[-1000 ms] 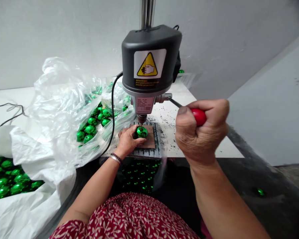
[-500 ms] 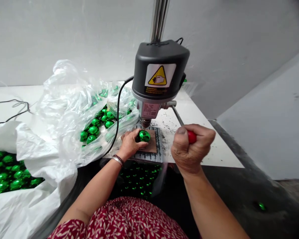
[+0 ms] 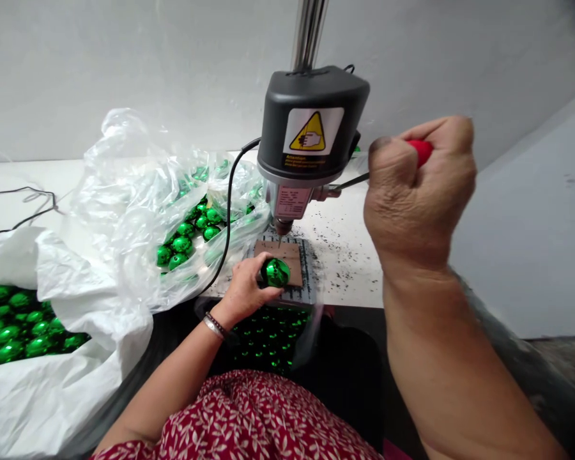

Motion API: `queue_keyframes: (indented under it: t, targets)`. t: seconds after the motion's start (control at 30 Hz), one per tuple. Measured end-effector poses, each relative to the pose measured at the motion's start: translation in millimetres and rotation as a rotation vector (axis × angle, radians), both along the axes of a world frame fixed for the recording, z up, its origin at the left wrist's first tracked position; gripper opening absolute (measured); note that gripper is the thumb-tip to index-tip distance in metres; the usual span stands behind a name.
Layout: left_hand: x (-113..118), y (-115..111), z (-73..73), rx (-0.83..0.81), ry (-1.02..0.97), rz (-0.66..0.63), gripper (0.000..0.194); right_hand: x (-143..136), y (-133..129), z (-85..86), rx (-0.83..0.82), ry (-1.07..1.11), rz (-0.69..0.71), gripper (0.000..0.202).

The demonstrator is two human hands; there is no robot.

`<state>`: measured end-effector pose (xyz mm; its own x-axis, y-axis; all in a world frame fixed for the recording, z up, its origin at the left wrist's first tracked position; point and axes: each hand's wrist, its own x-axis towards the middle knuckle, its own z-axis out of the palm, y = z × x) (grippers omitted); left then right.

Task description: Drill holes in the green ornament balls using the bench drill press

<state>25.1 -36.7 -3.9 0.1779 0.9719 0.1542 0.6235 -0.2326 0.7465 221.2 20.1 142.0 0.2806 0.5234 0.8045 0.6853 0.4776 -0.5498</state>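
Round green ball (image 3: 278,273) at the brown board (image 3: 295,257), nearer you than the drill bit (image 3: 280,243), which points down. Your left hand (image 3: 249,284) grips it, thumb and fingers bowed; your right hand (image 3: 419,198) clenches the red knob (image 3: 423,152).

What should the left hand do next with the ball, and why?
Probably the left hand should lower the green ball toward the green balls below. It has drawn the ball out from under the drill bit, and the right hand, gripping the red knob, has risen.
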Motion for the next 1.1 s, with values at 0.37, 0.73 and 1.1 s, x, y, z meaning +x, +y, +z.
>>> queue_keyframes:
  t: [0.37,0.73,1.1]
  targets:
    - [-41.2,-31.3,22.1,0.098,0.039,-0.225,0.061,3.6,2.1,-6.7,0.044,0.052,0.033,0.037]
    - [-137.5,57.4,58.4,-0.307,0.767,0.568,0.037,-3.8,-11.6,7.6,-0.101,0.141,-0.010,0.019]
    - [-134.7,61.5,39.0,-0.210,0.588,0.555,0.034,-2.9,-7.9,3.0,-0.014,0.132,0.017,0.017]
